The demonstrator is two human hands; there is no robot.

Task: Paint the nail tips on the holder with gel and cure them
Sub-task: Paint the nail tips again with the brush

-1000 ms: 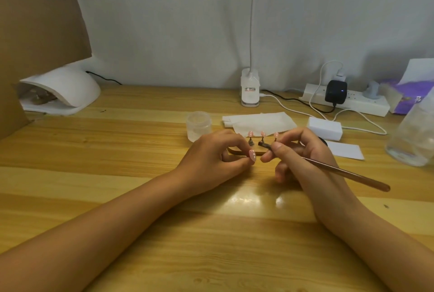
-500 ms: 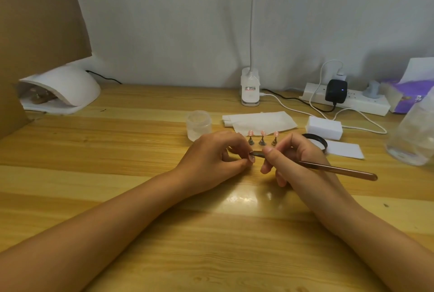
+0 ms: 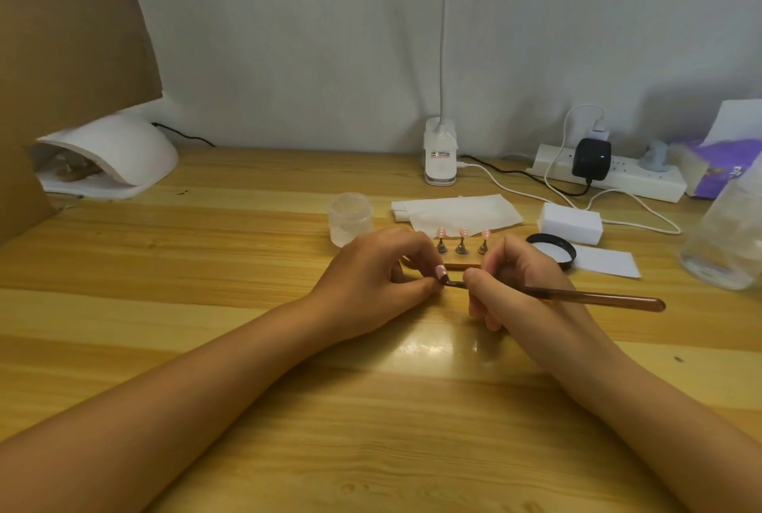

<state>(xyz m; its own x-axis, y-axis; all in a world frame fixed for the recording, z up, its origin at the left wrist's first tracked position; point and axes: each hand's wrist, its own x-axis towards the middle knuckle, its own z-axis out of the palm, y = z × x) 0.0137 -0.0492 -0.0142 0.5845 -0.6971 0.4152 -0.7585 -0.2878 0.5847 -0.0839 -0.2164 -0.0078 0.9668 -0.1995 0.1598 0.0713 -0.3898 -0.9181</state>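
Observation:
Three pink nail tips stand on small stands on a brown holder strip at the table's middle. My left hand pinches another pink nail tip just in front of the holder. My right hand grips a brown gel brush, its bristle end touching that held tip and its handle pointing right. A white curing lamp sits at the far left with something inside its opening. An open black-rimmed gel pot lies right of the holder.
A frosted plastic jar stands left of the holder. Folded tissue, a white block and a paper slip lie behind and right. Desk lamp base, power strip with cables, and a clear bottle line the back and right.
My right hand moved nearer and slightly left, bringing the brush from beside the holder down to the tip held by my left hand. The gel pot came into view behind it.

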